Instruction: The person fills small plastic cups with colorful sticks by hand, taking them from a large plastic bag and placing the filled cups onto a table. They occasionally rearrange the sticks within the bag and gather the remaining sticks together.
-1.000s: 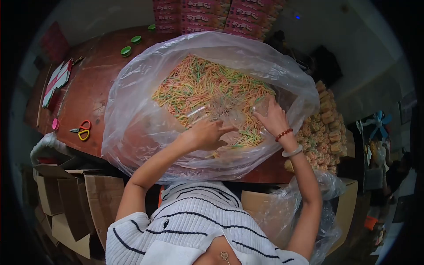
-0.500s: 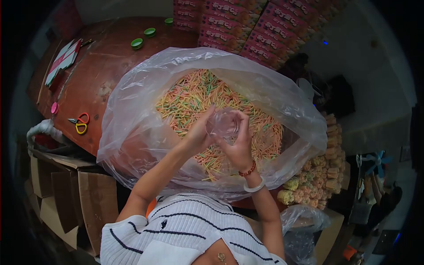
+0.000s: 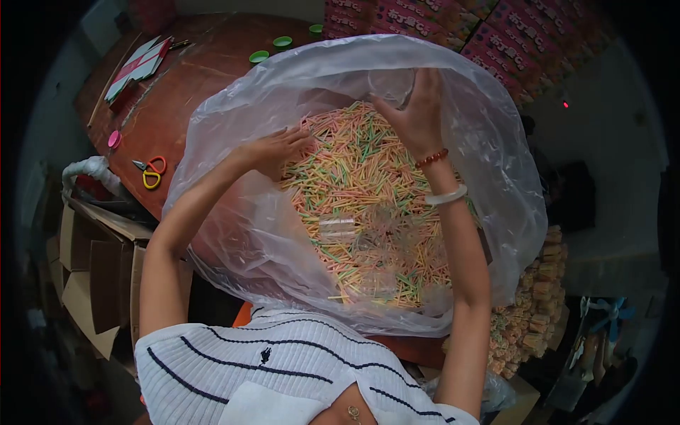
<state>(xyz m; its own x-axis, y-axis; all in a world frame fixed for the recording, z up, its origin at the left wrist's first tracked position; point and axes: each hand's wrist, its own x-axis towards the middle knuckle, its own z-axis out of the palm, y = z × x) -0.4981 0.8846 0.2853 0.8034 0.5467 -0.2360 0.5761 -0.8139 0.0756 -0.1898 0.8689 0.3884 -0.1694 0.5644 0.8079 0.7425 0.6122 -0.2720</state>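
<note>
A large clear plastic bag lies spread open, full of thin pastel sticks in pink, yellow, green and orange. At the pile's left edge is my left hand, fingers stretched out over the sticks and holding nothing that shows. My right hand is near the bag's far side, its thumb and fingers around a clear round cup. Several clear plastic cups lie on the near part of the pile, between my forearms.
Orange-and-yellow scissors, a pink cup and green cups sit on the brown table. Pink printed boxes are stacked behind. Open cartons stand at left, bundled sticks at right.
My hands have moved apart: the left to the pile's left edge, the right up to the far side with a clear cup. The view has shifted, and clear cups on the pile now show plainly.
</note>
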